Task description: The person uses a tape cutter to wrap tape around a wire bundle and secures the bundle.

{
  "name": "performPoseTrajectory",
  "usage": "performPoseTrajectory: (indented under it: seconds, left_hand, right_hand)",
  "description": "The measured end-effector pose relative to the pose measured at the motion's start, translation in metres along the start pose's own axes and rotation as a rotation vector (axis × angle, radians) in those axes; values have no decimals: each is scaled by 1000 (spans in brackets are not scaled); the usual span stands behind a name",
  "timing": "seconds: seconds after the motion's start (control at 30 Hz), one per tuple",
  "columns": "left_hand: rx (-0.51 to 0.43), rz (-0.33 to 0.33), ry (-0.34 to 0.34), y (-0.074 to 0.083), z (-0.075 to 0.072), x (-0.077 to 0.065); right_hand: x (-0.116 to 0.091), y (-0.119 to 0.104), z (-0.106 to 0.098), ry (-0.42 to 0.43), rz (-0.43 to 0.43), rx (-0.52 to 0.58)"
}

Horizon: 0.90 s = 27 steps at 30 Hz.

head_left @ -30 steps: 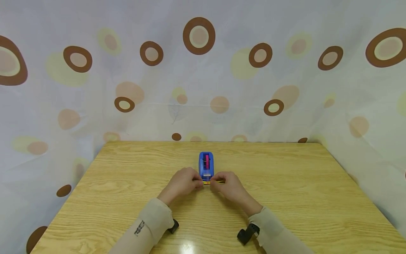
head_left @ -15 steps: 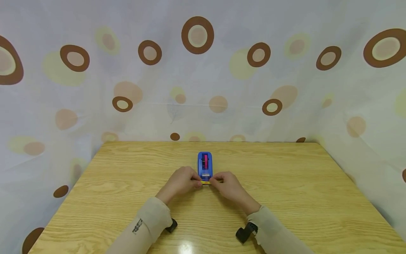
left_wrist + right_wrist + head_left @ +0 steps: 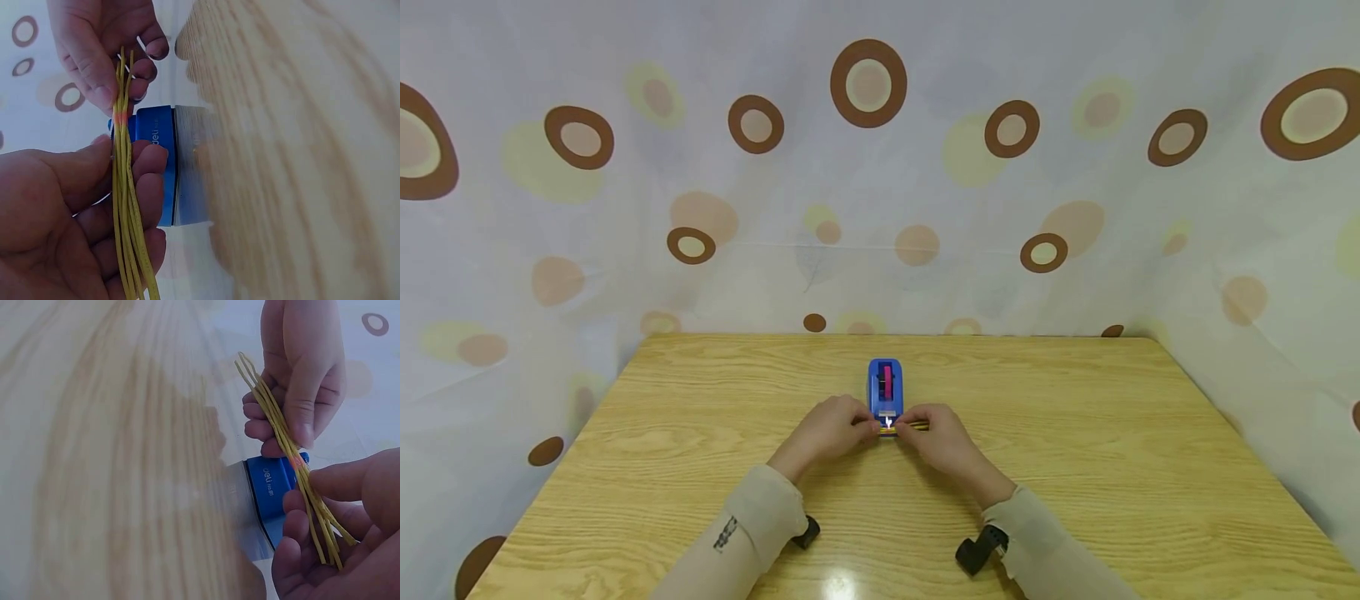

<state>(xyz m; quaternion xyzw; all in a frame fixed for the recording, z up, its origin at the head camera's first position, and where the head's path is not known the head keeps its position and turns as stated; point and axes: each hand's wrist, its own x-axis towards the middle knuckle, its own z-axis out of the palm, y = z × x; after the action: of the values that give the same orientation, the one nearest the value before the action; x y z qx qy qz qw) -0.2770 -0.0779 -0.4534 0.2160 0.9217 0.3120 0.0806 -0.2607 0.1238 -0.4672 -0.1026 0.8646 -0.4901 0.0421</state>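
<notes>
A bundle of thin yellow cords (image 3: 125,203) with an orange-pink band (image 3: 120,117) round its middle is held between both hands. My left hand (image 3: 829,429) pinches it on one side of the band with thumb and fingers. On the other side of the band, my right hand (image 3: 946,437) grips it the same way, and loose cord ends (image 3: 331,540) spread over its fingers. Right behind the bundle stands a blue tape dispenser (image 3: 897,400) with a pink roll (image 3: 888,382); its lettered front (image 3: 270,484) shows in the right wrist view. In the head view, fingertips overlap the dispenser's front end.
Everything rests on a wide wood-grain table (image 3: 1075,442). A pale patterned curtain (image 3: 955,283) hangs behind the table and along its sides. A black strap with a device (image 3: 981,550) is on the right wrist, and a similar black device (image 3: 807,532) sits on the left.
Both hands stay almost in place at the dispenser's front. A bright glint now shows between the fingertips, and more of the yellow cords shows beside the right hand.
</notes>
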Motion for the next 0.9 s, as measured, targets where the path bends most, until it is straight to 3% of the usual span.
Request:
performPoseTrajectory:
  seconds: [0.47,0.9]
  left_hand:
    - [-36,-55,-38,-3,0,0]
    - [-60,0,6,0,-4,0]
  right_hand:
    - [-3,-6,-3,7,0,28]
    - [0,-2,0,30,-28,23]
